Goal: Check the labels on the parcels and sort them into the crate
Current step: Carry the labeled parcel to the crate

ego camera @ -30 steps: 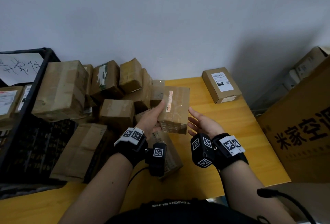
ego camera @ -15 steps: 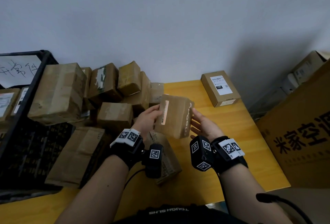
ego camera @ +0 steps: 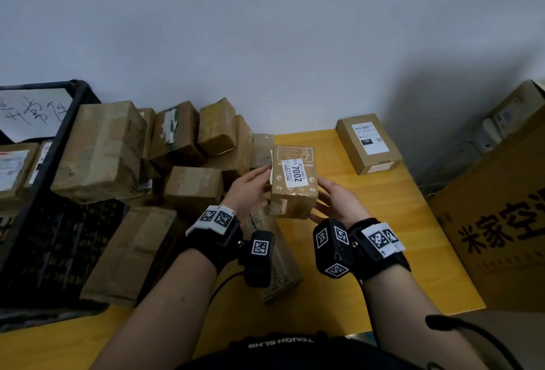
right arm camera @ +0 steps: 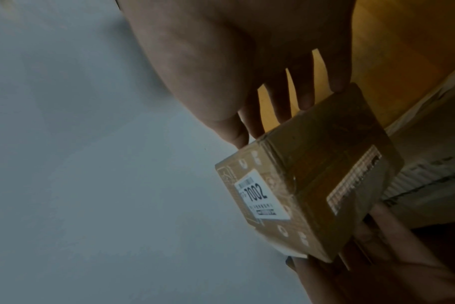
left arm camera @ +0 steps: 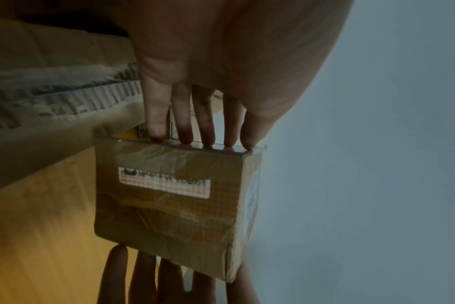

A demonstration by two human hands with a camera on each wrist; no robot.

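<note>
A small brown taped parcel point(ego camera: 293, 189) is held above the yellow table point(ego camera: 368, 251) between both hands. Its white label reading 7002 point(ego camera: 296, 173) faces up at me. My left hand point(ego camera: 250, 189) presses the parcel's left side with straight fingers point(left arm camera: 205, 123). My right hand point(ego camera: 336, 201) presses the opposite side, its fingers point(right arm camera: 278, 102) also straight. The wrist views show the parcel point(left arm camera: 174, 197) point(right arm camera: 312, 185) with a second striped sticker on another face. The black crate point(ego camera: 63, 130) stands at the left and holds labelled parcels.
A pile of brown parcels point(ego camera: 103, 148) lies between the crate and my hands, some leaning on the crate. A labelled box point(ego camera: 368, 142) sits at the table's back right. A large printed carton point(ego camera: 501, 222) stands beyond the right edge. A wall is close behind.
The parcel was turned over between the hands, so the 7002 label now faces up. My right hand, apart from it a second ago, now presses its right side.
</note>
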